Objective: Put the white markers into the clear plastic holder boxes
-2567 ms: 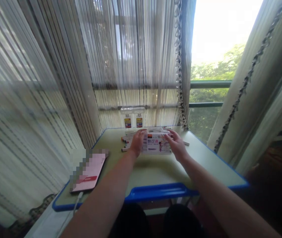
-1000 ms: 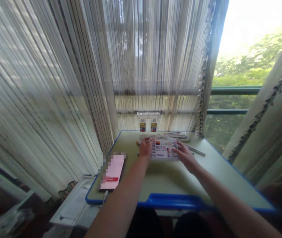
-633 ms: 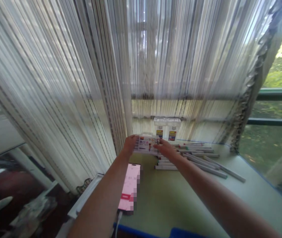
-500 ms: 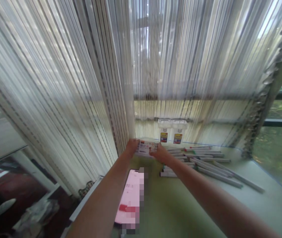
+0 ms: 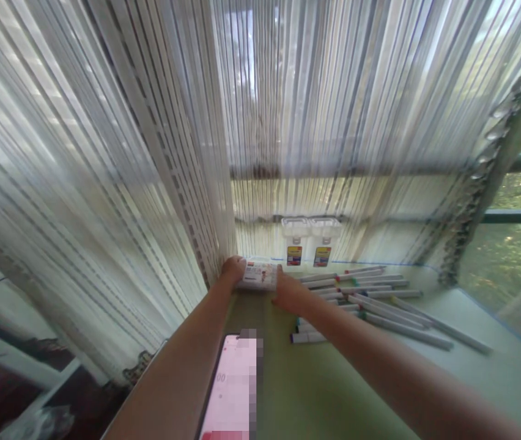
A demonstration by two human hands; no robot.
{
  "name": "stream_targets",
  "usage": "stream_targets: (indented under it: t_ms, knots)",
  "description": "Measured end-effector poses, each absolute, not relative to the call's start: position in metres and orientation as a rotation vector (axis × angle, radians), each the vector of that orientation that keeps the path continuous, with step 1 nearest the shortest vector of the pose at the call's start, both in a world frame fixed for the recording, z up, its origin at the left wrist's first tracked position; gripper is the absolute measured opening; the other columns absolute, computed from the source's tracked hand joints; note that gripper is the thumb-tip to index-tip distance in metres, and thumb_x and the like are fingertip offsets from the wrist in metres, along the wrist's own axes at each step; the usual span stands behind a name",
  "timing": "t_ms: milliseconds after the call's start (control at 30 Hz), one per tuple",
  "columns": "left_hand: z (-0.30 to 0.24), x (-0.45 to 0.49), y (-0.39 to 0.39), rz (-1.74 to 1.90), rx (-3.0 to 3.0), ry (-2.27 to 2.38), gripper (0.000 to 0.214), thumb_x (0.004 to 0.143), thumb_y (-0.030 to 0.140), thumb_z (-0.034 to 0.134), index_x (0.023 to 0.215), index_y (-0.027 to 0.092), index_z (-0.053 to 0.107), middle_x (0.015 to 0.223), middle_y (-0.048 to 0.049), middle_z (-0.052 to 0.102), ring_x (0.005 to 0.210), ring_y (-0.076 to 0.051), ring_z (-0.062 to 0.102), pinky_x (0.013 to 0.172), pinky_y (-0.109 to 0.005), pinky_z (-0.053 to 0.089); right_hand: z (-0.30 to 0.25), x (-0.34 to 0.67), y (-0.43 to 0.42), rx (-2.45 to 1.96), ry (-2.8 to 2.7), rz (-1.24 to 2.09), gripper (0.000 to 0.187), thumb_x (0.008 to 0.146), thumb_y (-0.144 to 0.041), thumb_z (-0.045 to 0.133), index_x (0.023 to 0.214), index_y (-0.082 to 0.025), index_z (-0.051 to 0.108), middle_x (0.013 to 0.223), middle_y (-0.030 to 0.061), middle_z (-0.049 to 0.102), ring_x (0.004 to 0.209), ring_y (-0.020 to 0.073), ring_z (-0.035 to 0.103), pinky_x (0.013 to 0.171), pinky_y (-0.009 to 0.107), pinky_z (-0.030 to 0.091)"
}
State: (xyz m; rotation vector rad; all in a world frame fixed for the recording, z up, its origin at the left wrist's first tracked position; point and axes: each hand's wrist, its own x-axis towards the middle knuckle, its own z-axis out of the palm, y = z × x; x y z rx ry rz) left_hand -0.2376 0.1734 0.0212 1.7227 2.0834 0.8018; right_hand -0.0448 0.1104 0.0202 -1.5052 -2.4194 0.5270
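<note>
A small white box with printed lettering and a small picture stands at the far edge of the table, against the curtain. My left hand grips its left end. At its right end my right hand is closed against the side, with fingertips partly hidden. Several pale marker pens with coloured ends lie scattered to the right of my right hand, some behind my forearm. Just behind them stand two clear plastic cases with yellow, red and blue labels.
A phone with a lit pinkish screen, partly pixelated, lies between my forearms on the greenish tabletop. Striped string curtains hang behind the table. A window is at the right, and a crumpled clear bag sits low at the left.
The view has shifted, so the phone sits lower and the box a little further left. My right thumb has moved off the box's front toward its right end.
</note>
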Motion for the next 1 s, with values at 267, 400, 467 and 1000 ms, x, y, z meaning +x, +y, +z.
stream_targets:
  t_ms: [267,400,467,1000]
  knots:
    - [0.025,-0.241,0.158,0.860,1.781,1.992,0.026,0.084,0.023,0.048,0.086,0.014,0.073,0.083,-0.0077,0.073,0.085,-0.021,0.065,0.078,-0.028,0.047,0.038,-0.035,0.105,-1.589,-2.414,0.414,0.074,0.078,-0.024,0.063,0.146,-0.008,0.040,0.130,0.0219,0.063,0.118,0.0302,0.062,0.097,0.036,0.047]
    - [0.021,-0.245,0.137,0.856,1.799,1.969,0.027,0.086,0.021,0.046,0.093,0.014,0.072,0.094,-0.0085,0.074,0.090,-0.021,0.066,0.082,-0.027,0.048,0.040,-0.032,0.110,-1.502,-2.500,0.349,0.057,0.081,-0.026,0.060,0.136,-0.009,0.056,0.129,0.0197,0.064,0.121,0.0301,0.060,0.105,0.038,0.042]
    - [0.018,-0.245,0.128,0.811,1.808,1.984,0.027,0.086,0.020,0.046,0.091,0.013,0.072,0.094,-0.0111,0.074,0.089,-0.022,0.066,0.083,-0.028,0.048,0.040,-0.028,0.110,-1.503,-2.475,0.378,0.056,0.080,-0.017,0.057,0.135,-0.009,0.058,0.130,0.0181,0.065,0.123,0.0283,0.059,0.107,0.037,0.041]
    - [0.039,-0.215,0.099,0.846,1.923,2.095,0.037,0.091,0.016,0.044,0.118,0.009,0.067,0.121,-0.0192,0.069,0.116,-0.026,0.064,0.103,-0.038,0.045,0.036,0.030,0.071,-1.502,-2.478,0.240,0.065,0.076,-0.004,0.048,0.141,-0.005,0.052,0.149,0.0191,0.049,0.140,0.0285,0.042,0.117,0.042,0.033]
